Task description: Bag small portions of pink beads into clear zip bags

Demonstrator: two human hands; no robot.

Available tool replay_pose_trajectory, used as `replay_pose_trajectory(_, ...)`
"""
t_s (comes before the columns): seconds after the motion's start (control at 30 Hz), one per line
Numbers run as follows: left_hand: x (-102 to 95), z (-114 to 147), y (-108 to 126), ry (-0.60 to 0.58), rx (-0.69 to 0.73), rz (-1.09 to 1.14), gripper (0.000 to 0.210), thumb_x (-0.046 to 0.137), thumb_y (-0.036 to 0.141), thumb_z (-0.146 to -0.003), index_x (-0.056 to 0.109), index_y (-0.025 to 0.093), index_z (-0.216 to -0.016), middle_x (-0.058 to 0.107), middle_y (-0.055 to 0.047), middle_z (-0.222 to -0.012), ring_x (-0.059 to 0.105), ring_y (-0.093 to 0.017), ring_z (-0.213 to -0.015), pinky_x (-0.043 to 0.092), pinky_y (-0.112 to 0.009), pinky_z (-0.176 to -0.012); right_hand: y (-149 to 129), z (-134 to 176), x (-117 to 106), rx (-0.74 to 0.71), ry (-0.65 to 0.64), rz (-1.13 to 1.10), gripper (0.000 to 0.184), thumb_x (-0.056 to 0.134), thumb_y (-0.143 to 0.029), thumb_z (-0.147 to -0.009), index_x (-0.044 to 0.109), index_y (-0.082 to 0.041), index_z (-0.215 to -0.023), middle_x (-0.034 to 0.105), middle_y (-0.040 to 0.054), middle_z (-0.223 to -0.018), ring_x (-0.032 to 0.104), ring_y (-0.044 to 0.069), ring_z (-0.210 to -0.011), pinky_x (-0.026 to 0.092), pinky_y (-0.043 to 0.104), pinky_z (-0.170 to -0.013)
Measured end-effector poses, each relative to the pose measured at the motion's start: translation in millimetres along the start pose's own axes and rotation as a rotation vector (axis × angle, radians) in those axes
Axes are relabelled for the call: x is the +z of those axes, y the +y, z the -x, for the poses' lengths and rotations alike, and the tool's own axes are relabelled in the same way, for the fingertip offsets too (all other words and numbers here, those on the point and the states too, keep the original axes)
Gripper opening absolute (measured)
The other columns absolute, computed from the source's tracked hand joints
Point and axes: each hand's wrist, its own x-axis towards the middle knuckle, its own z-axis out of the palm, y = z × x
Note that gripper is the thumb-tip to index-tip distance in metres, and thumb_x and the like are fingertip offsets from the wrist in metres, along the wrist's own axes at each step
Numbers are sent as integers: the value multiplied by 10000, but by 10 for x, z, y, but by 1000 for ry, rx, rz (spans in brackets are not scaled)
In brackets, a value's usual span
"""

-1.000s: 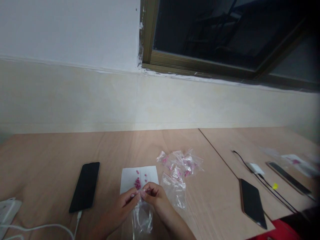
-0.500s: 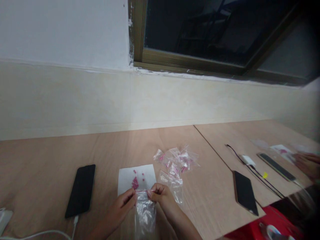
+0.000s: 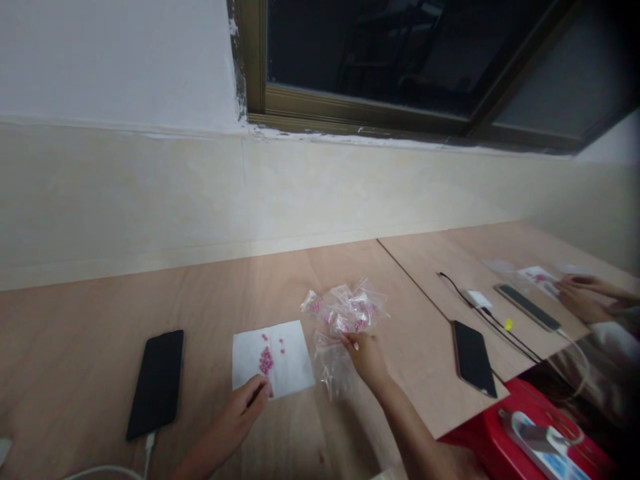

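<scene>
A white sheet of paper (image 3: 295,337) lies on the table with a cluster of small pink beads (image 3: 267,360) and a few strays on it. My left hand (image 3: 250,400) rests at the sheet's near edge, fingers curled together; what they hold, if anything, is hidden. To the right, my right hand (image 3: 367,360) pinches the upper edge of a clear plastic bag (image 3: 331,367) that shows no beads. Just beyond its fingertips is a heap of clear bags (image 3: 353,308) with pink beads inside.
A black phone (image 3: 156,383) with a white cable is on the left. Farther right are another phone (image 3: 474,358), a white adapter (image 3: 479,299) with a dark cable and a long phone (image 3: 528,307). Another person's hands (image 3: 580,293) work there. A red stool (image 3: 500,440) stands below the table edge.
Both hands held a clear bag open between them; now they are apart. My right hand has moved right and away to the bags, while my left stays by the paper. The view shifted slightly.
</scene>
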Motion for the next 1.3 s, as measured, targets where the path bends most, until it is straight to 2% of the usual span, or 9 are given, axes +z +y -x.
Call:
replay_pose_trajectory(0.13, -24, 16, -83, 2, -26, -50, 272, 342, 404, -833, 451, 185, -716, 444, 31, -671, 447, -140, -666, 335, -224, -613, -14, -350, -37, 120, 188, 340, 393, 487, -371, -762, 564, -133, -1066, 555, 178, -1038, 487, 287, -999, 327, 367, -842)
replay_pose_trajectory(0.23, 7, 27, -106, -24, -15, -64, 273, 337, 397, -836, 446, 180, -712, 424, 36, -659, 432, -133, -657, 328, -221, -609, -156, -635, 57, 190, 200, 405, 469, 447, -383, -788, 488, -82, -1145, 524, 222, -1084, 470, 304, -1042, 336, 375, -842)
replay_pose_trajectory(0.33, 32, 42, -140, -38, -11, -72, 273, 334, 396, -839, 443, 179, -714, 416, 38, -654, 413, -125, -641, 322, -217, -596, -208, -850, 167, 243, 118, 408, 416, 482, -336, -770, 520, -77, -1094, 547, 223, -1065, 515, 293, -998, 382, 355, -778)
replay_pose_trajectory(0.47, 10, 53, -206, -18, -33, -89, 270, 332, 393, -835, 435, 179, -707, 427, 35, -652, 417, -127, -651, 327, -215, -598, -117, -980, 234, 231, 30, 362, 261, 489, -274, -754, 615, -125, -928, 642, 147, -890, 599, 236, -847, 417, 285, -679)
replay_pose_trajectory(0.73, 9, 47, -163, -53, -37, -90, 247, 338, 357, -831, 443, 167, -711, 420, 32, -658, 420, -130, -659, 323, -226, -606, -94, -1104, 284, 114, -52, 303, 293, 583, -335, -662, 664, -124, -849, 644, 153, -935, 588, 236, -874, 397, 259, -714)
replay_pose_trajectory(0.93, 15, 76, -209, -34, -33, -88, 243, 340, 357, -830, 444, 170, -714, 420, 35, -651, 414, -125, -646, 323, -220, -593, -149, -1101, 215, 76, -29, 181, 252, 535, -223, -674, 648, -114, -870, 666, 114, -827, 605, 202, -780, 404, 236, -638)
replay_pose_trajectory(1.13, -21, 63, -196, -21, -38, -110, 234, 351, 346, -826, 451, 170, -709, 446, 32, -660, 439, -129, -662, 337, -220, -604, -254, -908, -80, 47, 16, 26, 220, 512, -179, -665, 618, -104, -842, 642, 89, -801, 592, 175, -737, 425, 245, -638)
replay_pose_trajectory(1.23, -19, 67, -152, -28, -14, -123, 243, 346, 348, -833, 459, 168, -716, 452, 32, -657, 442, -127, -656, 337, -219, -597, -358, -647, -242, -10, -62, -142, 148, 531, -274, -673, 590, -144, -713, 610, 20, -662, 569, 131, -576, 431, 231, -540)
replay_pose_trajectory(1.3, -15, 85, -84, -32, 9, -122, 250, 345, 354, -839, 473, 168, -730, 460, 31, -655, 446, -126, -653, 339, -217, -592, -470, -403, -300, -63, -174, -412, 176, 582, -327, -639, 562, -156, -676, 582, -2, -610, 549, 121, -533, 429, 232, -508)
